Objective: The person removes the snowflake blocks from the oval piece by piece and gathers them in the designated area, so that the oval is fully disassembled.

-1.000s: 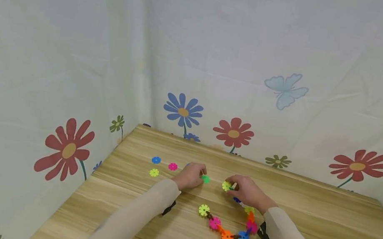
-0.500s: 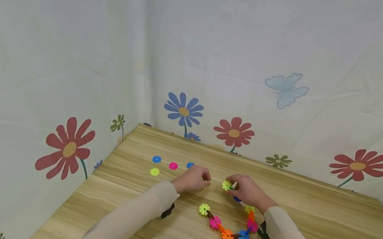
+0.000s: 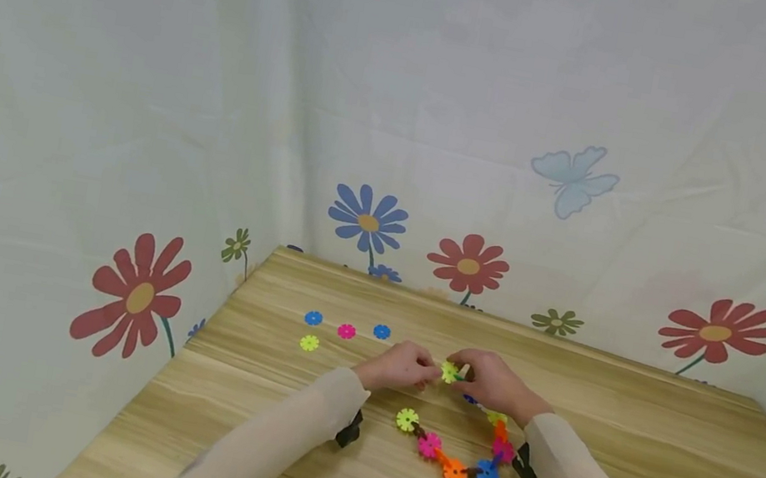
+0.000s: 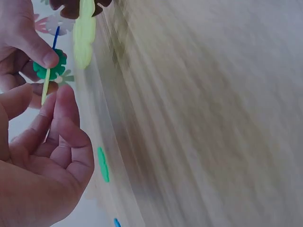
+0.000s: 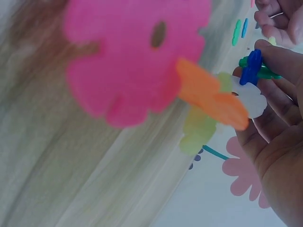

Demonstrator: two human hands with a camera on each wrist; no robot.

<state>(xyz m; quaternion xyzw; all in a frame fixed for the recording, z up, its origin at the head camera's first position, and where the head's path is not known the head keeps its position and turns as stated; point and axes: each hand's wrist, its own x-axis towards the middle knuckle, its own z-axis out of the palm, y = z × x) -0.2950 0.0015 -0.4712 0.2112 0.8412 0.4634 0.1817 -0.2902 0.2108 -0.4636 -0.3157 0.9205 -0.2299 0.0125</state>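
Joining is the step in hand, I'd judge: a yellow disc [image 3: 449,372] stands edge to edge with a green disc [image 4: 43,72] at the far end of a linked chain [image 3: 454,473]. The next move seems to call for a steady right hand and the left seating the yellow disc's slot fully in the green one's, then checking that it stays put.

That yellow disc sits between the two hands, right at the left fingertips and just in front of the right thumb. The right hand [image 3: 492,382] pinches the green disc between thumb and fingers, with a dark blue disc [image 5: 252,67] crossing it. The left hand [image 3: 400,366] has its fingers bent toward the yellow disc's edge; from here I can't tell whether they pinch it or only touch.

From the right hand the chain curves nearer the body, around to a yellow end disc [image 3: 407,421] on the near side of the left hand. Past the left hand, toward its outer side, loose pieces lie on the table [image 3: 622,448]: a blue disc [image 3: 382,331] closest, then a pink disc [image 3: 346,331].
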